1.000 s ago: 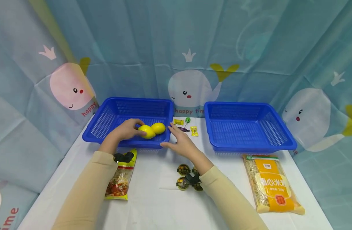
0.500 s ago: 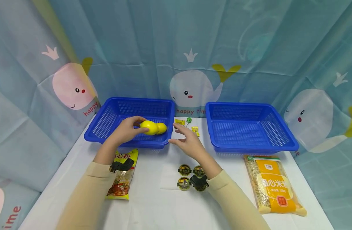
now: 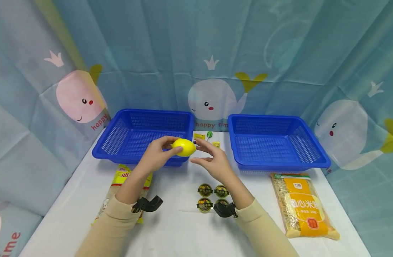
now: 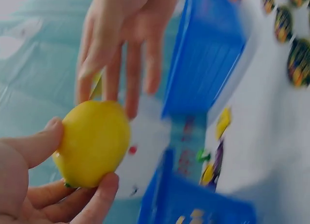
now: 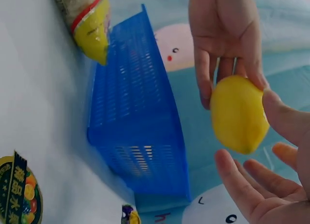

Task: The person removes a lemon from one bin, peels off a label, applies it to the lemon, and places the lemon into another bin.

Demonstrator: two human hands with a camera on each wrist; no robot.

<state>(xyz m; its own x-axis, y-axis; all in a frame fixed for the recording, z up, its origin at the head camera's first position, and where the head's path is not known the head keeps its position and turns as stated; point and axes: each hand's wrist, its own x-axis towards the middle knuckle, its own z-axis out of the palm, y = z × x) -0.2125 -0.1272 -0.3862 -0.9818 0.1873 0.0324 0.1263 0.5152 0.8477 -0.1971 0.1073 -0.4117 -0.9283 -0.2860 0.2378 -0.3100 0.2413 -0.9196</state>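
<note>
My left hand grips a yellow lemon between thumb and fingers, held up over the front right corner of the left blue basket. The lemon shows whole in the left wrist view, stem end low. My right hand is just right of it, thumb and fingers spread apart and slightly bent, fingertips close to the lemon's tip. In the right wrist view the right thumb and fingers stand either side of the lemon's near end. A sliver of yellow shows behind the lemon; the rest there is hidden.
A second blue basket stands at the right. Small wrapped candies and a green lollipop lie between the baskets. Round fruit stickers lie in front. Noodle bags lie at left and right.
My left hand has lifted the lemon out of the left basket and moved it right and nearer. My right hand has shifted right from the basket rim and now faces the lemon.
</note>
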